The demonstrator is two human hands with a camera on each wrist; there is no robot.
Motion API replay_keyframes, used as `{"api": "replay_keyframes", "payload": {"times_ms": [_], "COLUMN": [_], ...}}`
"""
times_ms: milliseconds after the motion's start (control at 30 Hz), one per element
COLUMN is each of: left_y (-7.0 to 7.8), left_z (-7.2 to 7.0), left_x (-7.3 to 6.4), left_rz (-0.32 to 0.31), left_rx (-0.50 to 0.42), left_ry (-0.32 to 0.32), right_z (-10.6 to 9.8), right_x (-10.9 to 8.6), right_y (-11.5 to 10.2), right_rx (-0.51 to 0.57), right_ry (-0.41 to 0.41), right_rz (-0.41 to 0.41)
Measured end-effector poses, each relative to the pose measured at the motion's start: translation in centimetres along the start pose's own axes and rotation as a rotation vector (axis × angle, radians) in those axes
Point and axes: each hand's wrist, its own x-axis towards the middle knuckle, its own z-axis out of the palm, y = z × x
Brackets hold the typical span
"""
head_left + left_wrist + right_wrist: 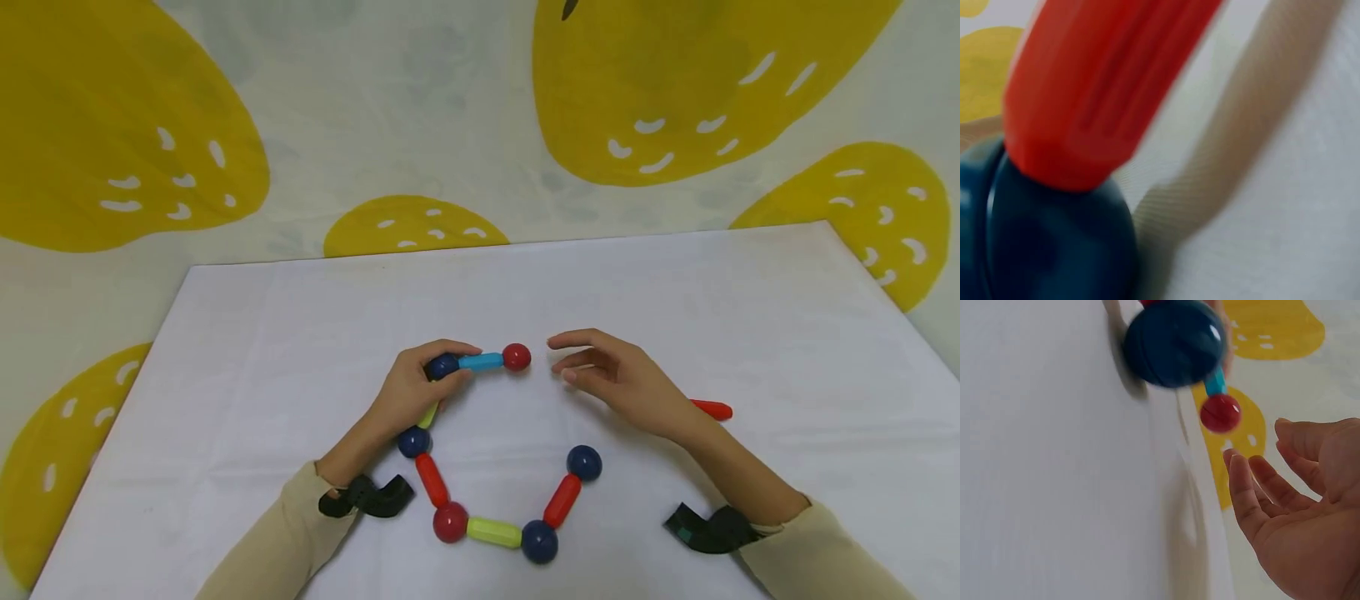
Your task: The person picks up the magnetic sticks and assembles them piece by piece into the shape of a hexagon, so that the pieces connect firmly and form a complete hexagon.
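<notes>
My left hand (405,387) grips a dark blue ball (442,366) between thumb and fingers. From that ball a light blue rod (482,362) points right, tipped by a red ball (517,357). Below the hand, the joined chain runs on through a yellow-green rod (428,416), more balls and rods, up to a blue end ball (584,462). My right hand (622,379) is just right of the red ball, fingers loosely bent and apart, holding nothing. In the left wrist view a red rod (1097,87) meets a blue ball (1054,244) close to the camera.
A loose red rod (712,409) lies behind the right wrist, partly covered by it. The white tabletop (300,333) ends at a back edge against a cloth (420,125) with large yellow fruit shapes. Dark straps (712,531) sit at both wrists.
</notes>
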Motion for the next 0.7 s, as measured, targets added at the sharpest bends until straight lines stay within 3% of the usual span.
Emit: {"api": "replay_keyframes", "payload": {"times_ms": [167, 333, 467, 700], "left_y": [1.1, 2.9, 3.0, 2.8], "left_z": [-0.1, -0.1, -0.1, -0.1], "left_x": [-0.2, -0.6, -0.6, -0.7], "left_rz": [-0.01, 0.001, 0.0, -0.005], "left_rx": [-0.025, -0.05, -0.05, -0.046], "left_ry": [-0.019, -0.024, -0.021, -0.018], "right_z": [-2.9, -5.5, -7.1, -8.7], "right_x": [-2.3, -5.8, -8.4, -11.2], "right_y": [0.5, 1.1, 1.6, 3.3], "right_rx": [-0.161, -0.308, -0.407, -0.52], "right_ry": [0.076, 0.162, 0.193, 0.23], "right_rz": [-0.001, 0.127, 0.196, 0.194]}}
